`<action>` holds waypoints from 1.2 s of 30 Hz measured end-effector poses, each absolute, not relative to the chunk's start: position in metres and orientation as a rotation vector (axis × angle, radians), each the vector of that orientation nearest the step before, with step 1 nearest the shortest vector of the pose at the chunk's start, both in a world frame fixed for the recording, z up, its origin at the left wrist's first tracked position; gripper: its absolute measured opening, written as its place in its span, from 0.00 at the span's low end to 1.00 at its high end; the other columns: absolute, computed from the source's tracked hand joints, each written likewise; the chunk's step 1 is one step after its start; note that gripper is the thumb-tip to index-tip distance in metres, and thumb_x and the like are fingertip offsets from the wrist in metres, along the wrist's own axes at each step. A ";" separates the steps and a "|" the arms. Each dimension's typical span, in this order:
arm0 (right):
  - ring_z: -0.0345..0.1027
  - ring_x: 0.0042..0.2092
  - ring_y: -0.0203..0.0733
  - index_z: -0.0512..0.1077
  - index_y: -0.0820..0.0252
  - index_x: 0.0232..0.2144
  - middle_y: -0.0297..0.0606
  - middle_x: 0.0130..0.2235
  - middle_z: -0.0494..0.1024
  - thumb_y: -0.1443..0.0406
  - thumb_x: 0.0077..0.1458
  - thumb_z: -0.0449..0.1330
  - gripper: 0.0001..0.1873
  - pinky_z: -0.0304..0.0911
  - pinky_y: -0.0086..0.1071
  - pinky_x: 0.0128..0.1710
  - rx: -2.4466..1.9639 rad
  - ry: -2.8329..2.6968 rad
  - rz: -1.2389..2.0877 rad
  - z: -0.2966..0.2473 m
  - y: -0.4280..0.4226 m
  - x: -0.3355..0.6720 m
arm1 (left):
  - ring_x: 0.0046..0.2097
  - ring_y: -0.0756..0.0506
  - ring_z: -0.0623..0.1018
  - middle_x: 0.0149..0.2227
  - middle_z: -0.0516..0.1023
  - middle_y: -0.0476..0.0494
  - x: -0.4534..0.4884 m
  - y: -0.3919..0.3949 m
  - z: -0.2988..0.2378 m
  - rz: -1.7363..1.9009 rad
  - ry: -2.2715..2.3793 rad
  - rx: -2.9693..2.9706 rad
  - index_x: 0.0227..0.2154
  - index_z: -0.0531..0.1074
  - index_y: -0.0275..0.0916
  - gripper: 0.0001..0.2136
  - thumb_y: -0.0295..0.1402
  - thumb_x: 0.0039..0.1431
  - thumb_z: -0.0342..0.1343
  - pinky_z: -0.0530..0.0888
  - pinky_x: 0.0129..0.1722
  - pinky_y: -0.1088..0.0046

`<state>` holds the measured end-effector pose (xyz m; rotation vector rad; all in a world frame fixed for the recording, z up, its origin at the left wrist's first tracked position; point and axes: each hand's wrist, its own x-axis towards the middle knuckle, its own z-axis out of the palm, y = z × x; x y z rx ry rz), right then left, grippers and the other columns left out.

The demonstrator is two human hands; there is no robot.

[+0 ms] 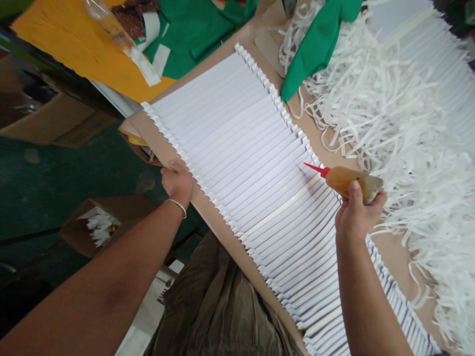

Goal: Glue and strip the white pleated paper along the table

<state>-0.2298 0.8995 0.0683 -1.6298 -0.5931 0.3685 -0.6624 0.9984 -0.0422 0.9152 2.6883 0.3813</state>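
Observation:
My right hand (358, 212) is closed round a squeeze glue bottle (341, 180), yellowish-brown with a thin red nozzle. The nozzle points left, over a long row of overlapping white sheets (230, 143); whether its tip touches them I cannot tell. The sheets fan out in narrow steps, their folded ends forming zigzag edges on both sides. One cream strip (282, 206) stands out across the row. My left hand (176, 180) has its fingers curled at the near edge of the brown table (211, 212), beside the sheets' left ends, and appears to grip that edge.
A large heap of white strips (371, 99) lies right, with green cloth (315, 54) on it. More layered sheets (419, 44) are at upper right. Yellow cloth (74, 44) and a clear bottle (115, 29) lie upper left. Cardboard boxes (122, 212) stand below on the floor.

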 end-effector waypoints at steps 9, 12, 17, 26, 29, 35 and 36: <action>0.77 0.47 0.44 0.63 0.54 0.44 0.33 0.47 0.75 0.53 0.45 0.73 0.30 0.79 0.50 0.46 -1.525 -0.455 0.532 0.048 0.940 -0.206 | 0.49 0.31 0.80 0.47 0.78 0.20 -0.665 0.999 -0.046 0.331 2.735 0.938 0.44 0.68 0.27 0.22 0.41 0.75 0.37 0.73 0.49 0.57; 0.77 0.48 0.44 0.62 0.54 0.43 0.32 0.47 0.75 0.53 0.45 0.73 0.30 0.79 0.50 0.47 -1.517 -0.437 0.547 0.046 0.943 -0.205 | 0.49 0.31 0.80 0.46 0.78 0.20 -0.666 0.999 -0.047 0.330 2.739 0.946 0.43 0.68 0.27 0.22 0.42 0.75 0.36 0.73 0.49 0.56; 0.77 0.45 0.42 0.64 0.55 0.44 0.33 0.46 0.76 0.53 0.44 0.73 0.30 0.78 0.48 0.45 -1.527 -0.447 0.570 0.041 0.946 -0.206 | 0.48 0.33 0.80 0.46 0.77 0.21 -0.667 0.998 -0.048 0.336 2.734 0.960 0.42 0.67 0.28 0.21 0.42 0.75 0.36 0.74 0.48 0.59; 0.75 0.45 0.39 0.66 0.55 0.47 0.34 0.47 0.76 0.56 0.42 0.74 0.31 0.77 0.43 0.44 -1.478 -0.473 0.672 0.049 0.924 -0.238 | 0.48 0.34 0.80 0.47 0.78 0.20 -0.663 0.999 -0.044 0.355 2.723 0.938 0.44 0.67 0.26 0.21 0.41 0.76 0.37 0.73 0.47 0.59; 0.74 0.43 0.38 0.67 0.56 0.45 0.33 0.44 0.75 0.56 0.43 0.74 0.30 0.76 0.43 0.45 -1.497 -0.475 0.681 0.051 0.912 -0.251 | 0.49 0.35 0.79 0.48 0.78 0.20 -0.661 0.999 -0.040 0.385 2.699 0.912 0.45 0.67 0.26 0.21 0.41 0.76 0.37 0.72 0.49 0.60; 0.72 0.42 0.35 0.67 0.56 0.44 0.30 0.40 0.74 0.55 0.43 0.74 0.30 0.72 0.40 0.50 -1.595 -0.474 0.666 0.052 0.880 -0.278 | 0.51 0.35 0.79 0.50 0.76 0.19 -0.659 0.997 -0.036 0.409 2.665 0.895 0.46 0.66 0.26 0.22 0.42 0.76 0.36 0.71 0.51 0.59; 0.71 0.41 0.35 0.67 0.56 0.45 0.30 0.40 0.73 0.54 0.43 0.74 0.31 0.71 0.40 0.51 -1.616 -0.479 0.677 0.052 0.875 -0.284 | 0.51 0.35 0.79 0.50 0.76 0.18 -0.659 0.997 -0.037 0.409 2.662 0.901 0.47 0.66 0.26 0.23 0.42 0.76 0.35 0.71 0.51 0.59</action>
